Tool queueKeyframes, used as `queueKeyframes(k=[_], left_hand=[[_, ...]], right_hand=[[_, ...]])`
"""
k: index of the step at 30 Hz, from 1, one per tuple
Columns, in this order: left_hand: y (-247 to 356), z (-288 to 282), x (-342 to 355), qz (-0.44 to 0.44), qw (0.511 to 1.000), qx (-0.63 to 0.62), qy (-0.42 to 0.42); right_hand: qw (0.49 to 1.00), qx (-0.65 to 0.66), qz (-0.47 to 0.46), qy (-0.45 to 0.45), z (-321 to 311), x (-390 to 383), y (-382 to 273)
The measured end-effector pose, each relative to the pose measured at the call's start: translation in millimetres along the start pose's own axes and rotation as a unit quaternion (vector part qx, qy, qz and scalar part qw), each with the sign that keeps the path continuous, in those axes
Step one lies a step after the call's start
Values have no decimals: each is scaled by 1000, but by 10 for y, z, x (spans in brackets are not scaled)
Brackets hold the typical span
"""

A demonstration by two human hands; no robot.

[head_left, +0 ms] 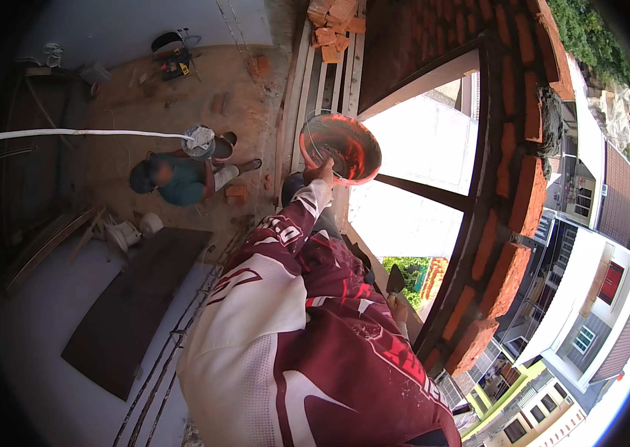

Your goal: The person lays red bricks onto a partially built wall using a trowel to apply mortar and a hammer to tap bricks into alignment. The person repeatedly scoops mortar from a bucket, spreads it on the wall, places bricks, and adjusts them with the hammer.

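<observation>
Maroon-and-white jersey [337, 350] fills the foreground, extending up to the left hand [321, 172], clamped at the near rim of an orange bucket [363, 151] just beyond it, while the partly hidden right hand [400, 308] grips a trowel [396, 279], brick wall [511, 277] farther right.

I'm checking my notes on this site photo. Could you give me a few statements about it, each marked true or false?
1. The left hand holds an orange-red bucket. True.
2. The right hand holds a paintbrush. False: it holds a trowel.
3. Brick pieces lie in a pile beyond the bucket. True.
4. The bucket is full to the brim. False: bare inner wall shows below the rim.
5. The co-worker wears a yellow shirt. False: it is teal.
</observation>
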State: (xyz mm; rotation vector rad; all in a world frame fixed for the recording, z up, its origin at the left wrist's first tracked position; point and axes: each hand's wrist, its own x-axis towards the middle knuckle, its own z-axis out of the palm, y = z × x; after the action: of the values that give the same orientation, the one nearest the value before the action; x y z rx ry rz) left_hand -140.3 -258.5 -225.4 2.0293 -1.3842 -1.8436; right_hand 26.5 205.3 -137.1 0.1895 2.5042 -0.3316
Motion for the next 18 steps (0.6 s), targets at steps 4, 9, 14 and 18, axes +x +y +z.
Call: queueKeyframes(k=[4,9,14,18], left_hand=[[-94,-127,56,-28,994,-102,-11],[-121,-271,231,-93,995,-41,-8],[-379,-366,536,-85,990,-86,-74],[-545,-437,845,-49,998,-26,-19]], right_hand=[[994,-47,56,-79,5,-221,169],[991,71,98,-51,24,-293,22],[984,143,92,-54,129,-291,-151],[982,153,87,-66,154,-349,-190]])
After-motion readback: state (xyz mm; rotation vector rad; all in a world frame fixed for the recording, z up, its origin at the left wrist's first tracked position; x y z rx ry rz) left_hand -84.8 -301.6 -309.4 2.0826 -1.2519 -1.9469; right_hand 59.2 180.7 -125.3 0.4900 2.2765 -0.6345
